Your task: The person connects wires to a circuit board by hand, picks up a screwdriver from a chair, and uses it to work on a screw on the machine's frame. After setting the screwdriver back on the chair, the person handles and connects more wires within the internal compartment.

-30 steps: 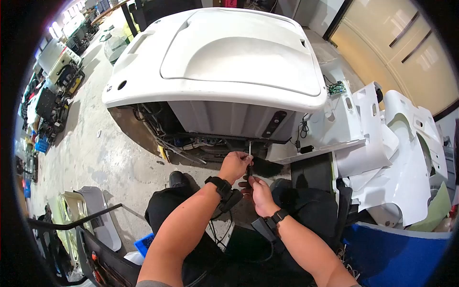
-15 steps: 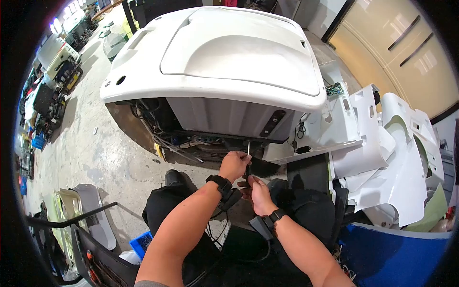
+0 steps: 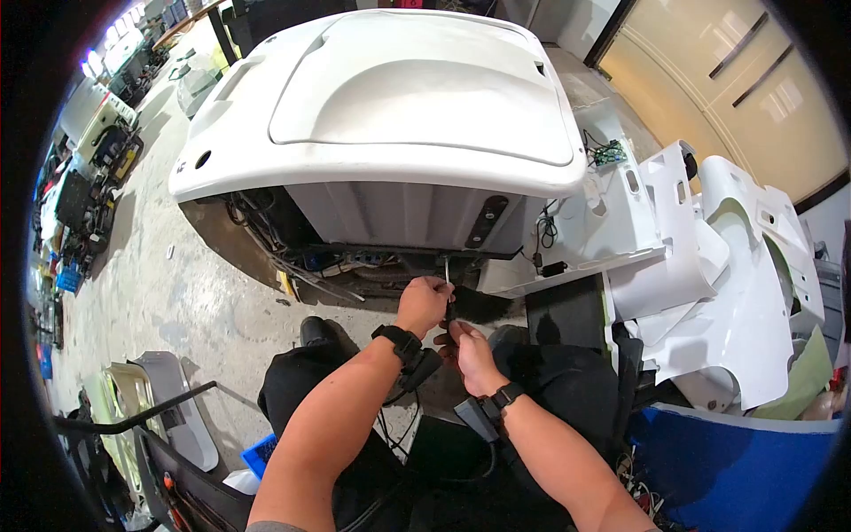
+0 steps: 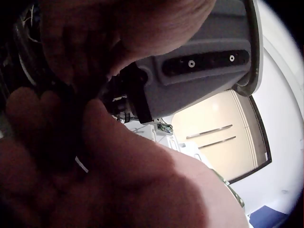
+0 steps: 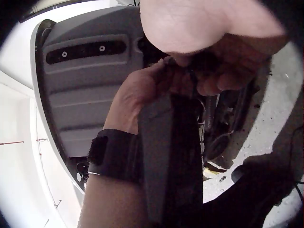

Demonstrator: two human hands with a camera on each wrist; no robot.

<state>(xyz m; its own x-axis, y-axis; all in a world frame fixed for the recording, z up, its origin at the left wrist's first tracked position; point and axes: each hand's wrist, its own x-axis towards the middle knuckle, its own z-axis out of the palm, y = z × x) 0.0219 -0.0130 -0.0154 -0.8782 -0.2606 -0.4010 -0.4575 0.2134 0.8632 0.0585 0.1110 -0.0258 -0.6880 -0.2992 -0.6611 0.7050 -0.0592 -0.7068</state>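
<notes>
A large white shell (image 3: 399, 164) tops a machine with a grey ribbed panel (image 3: 381, 215) beneath it. Under the panel's lower edge, in the head view, a slim metal shaft (image 3: 448, 267) points up into the machine. My left hand (image 3: 423, 304) pinches this screwdriver near the shaft. Just below, my right hand (image 3: 472, 356) curls its fingers round the dark handle end. Both wrist views show the fingers close together in deep shade, and the handle is mostly hidden by them. A black strip (image 3: 487, 222) with bolts sits on the panel above.
White moulded panels (image 3: 736, 293) are piled at the right, beside a blue curved part (image 3: 727, 465). Wires and hoses (image 3: 266, 244) hang under the shell's left side. A small blue box (image 3: 259, 454) stands by the left leg. Other machines (image 3: 97, 160) line the far left.
The head view has shifted slightly, so the machine and hands appear a little further left. Both hands keep their hold on the screwdriver in about the same place under the panel.
</notes>
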